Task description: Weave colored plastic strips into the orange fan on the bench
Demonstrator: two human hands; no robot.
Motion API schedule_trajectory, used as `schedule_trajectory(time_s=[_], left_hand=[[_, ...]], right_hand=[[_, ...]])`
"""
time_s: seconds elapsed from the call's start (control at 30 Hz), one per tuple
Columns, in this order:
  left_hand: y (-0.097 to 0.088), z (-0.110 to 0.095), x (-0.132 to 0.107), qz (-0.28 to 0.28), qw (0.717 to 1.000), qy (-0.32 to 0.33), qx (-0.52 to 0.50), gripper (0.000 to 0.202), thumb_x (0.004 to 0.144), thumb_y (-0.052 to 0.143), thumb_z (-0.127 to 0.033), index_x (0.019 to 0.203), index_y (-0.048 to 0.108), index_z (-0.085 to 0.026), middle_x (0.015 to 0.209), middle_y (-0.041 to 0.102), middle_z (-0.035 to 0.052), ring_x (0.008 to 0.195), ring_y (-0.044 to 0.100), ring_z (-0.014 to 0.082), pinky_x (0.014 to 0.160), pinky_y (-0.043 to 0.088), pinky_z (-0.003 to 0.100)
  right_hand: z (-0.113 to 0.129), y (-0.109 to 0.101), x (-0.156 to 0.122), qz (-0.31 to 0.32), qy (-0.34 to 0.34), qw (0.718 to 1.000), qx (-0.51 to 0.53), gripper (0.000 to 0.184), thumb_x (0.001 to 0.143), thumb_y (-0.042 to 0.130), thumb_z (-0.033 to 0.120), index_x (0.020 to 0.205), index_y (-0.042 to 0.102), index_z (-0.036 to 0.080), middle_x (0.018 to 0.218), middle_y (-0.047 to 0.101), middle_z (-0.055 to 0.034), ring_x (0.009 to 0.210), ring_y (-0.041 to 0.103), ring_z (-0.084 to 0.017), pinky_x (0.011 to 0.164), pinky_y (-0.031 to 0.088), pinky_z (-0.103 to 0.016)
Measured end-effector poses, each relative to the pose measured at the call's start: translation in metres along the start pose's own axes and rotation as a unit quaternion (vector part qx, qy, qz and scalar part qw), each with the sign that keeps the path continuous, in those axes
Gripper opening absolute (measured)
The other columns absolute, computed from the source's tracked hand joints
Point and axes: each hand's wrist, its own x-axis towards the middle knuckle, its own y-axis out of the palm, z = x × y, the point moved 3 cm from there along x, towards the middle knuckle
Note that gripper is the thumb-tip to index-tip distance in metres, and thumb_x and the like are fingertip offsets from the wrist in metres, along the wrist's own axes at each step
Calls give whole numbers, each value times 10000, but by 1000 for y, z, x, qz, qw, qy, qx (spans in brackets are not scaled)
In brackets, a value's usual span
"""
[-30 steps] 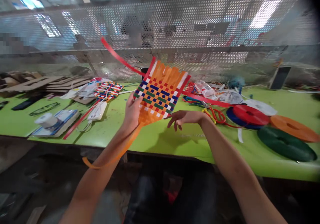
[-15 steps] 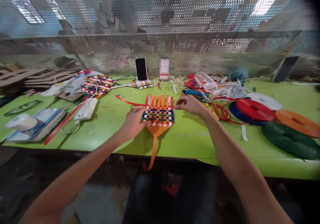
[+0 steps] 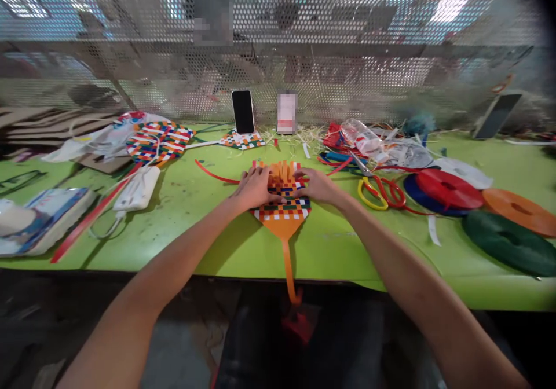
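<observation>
Here, hands (image 3: 257, 186) on weaving (image 3: 287, 212), bag (image 3: 103, 140) contents unclear

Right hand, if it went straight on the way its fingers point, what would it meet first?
Probably the left hand, just across the woven piece, though the orange strips between may catch first; depth is unclear.

I can see bare table (image 3: 195, 232) between the left hand (image 3: 256, 189) and the white corded block (image 3: 138, 189). Another gap lies right of the woven piece (image 3: 282, 227), though the right forearm (image 3: 386, 238) hangs across it. Scissors (image 3: 372, 199) and strip rolls (image 3: 452, 191) bar the right; far off, a perforated screen (image 3: 304, 82) walls the table.
</observation>
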Motion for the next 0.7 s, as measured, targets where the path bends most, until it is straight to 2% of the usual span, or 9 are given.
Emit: schedule_trajectory(time_s=[0.17,0.37,0.5,0.7], left_hand=[[1,-2,2,4,1000,-7,-8,922,772,817,-762,1439,541,-189,1478,613,226,1434,497,432,1168,389,551],[7,2,3,-1,1000,-14,-18,985,742,837,-770,1448,542,-149,1490,586,249,1440,486,445,1175,391,574],[8,3,4,-7,999,-11,-31,911,754,835,-759,1400,582,-168,1453,618,228,1416,519,426,1170,401,552],[5,-2,1,-1,999,-12,-42,828,788,826,-733,1363,601,-181,1413,649,207,1390,535,424,1153,409,560]], right_hand=[[-2,2,8,14,-14,999,-49,569,707,954,282,1218,729,170,1284,744,-162,1197,689,-340,1085,526,-483],[-2,0,12,40,-43,997,-57,553,708,951,327,1186,730,161,1261,737,-152,1157,686,-327,1052,534,-447],[0,-1,12,35,-47,996,-60,492,704,939,301,1136,736,180,1216,749,-126,1129,684,-316,1026,540,-436],[-1,2,10,22,-36,998,-44,482,713,936,284,1127,716,172,1210,744,-133,1103,689,-305,1005,539,-423]])
